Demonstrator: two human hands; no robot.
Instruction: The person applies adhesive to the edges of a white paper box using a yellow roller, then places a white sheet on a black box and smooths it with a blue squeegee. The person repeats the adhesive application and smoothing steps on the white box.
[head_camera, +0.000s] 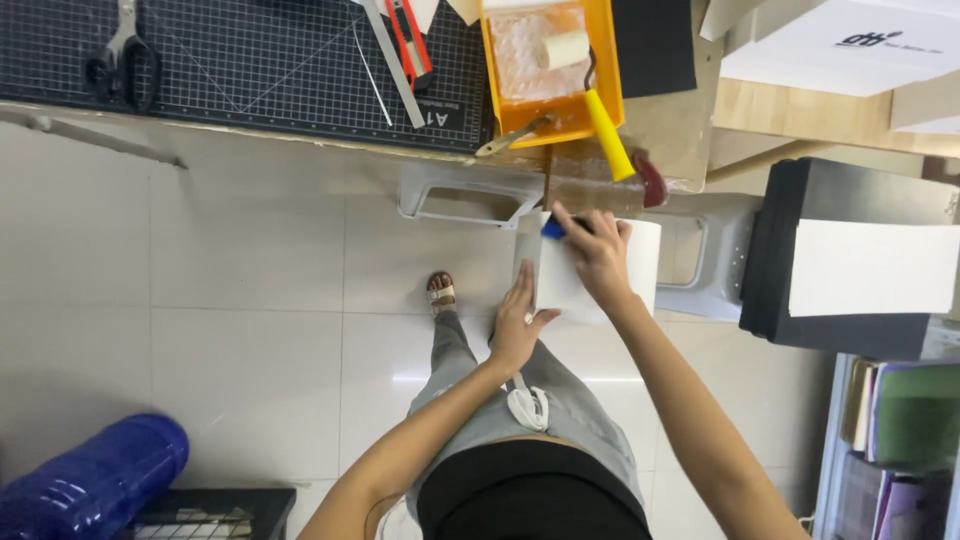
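— What was held by the hands at that moment?

— A white box-like block (600, 275) was steadied between them. The left hand (517, 325) was laid flat against the block's near-left edge, fingers stretched out and together, thumb spread; nothing was gripped by it. The right hand (597, 255) was pressed on top of the block, fingers curled over a small blue tool (554, 229), of which only the tip could be seen past the fingertips. How tightly the tool was clasped could not be told.

— And where was the block placed?

— It was kept in front of the body, over the grey trousers (540, 400), directly under the right hand and just beyond the left palm. A grey plastic stool (468, 195) was seen beyond the left hand, and a second one (715, 265) just to the right of the right hand.

— What was found further out from the hands?

— Beyond the right hand, an orange paint tray (605, 70) was set on the workbench, with a white roller on a yellow handle (590, 95) rested in it. Far beyond the left hand, a dark cutting mat (250, 70) was spread, on which scissors (125, 60), a metal ruler (392, 65) and a red utility knife (410, 40) were laid. To the right of the right hand, a black slab with a white sheet on it (850, 265) was stacked. Well to the left of the left hand and nearer the body, a blue plastic bottle (95, 480) was lying on the tiled floor (250, 320). A sandalled foot (441, 293) was seen just left of the left hand.
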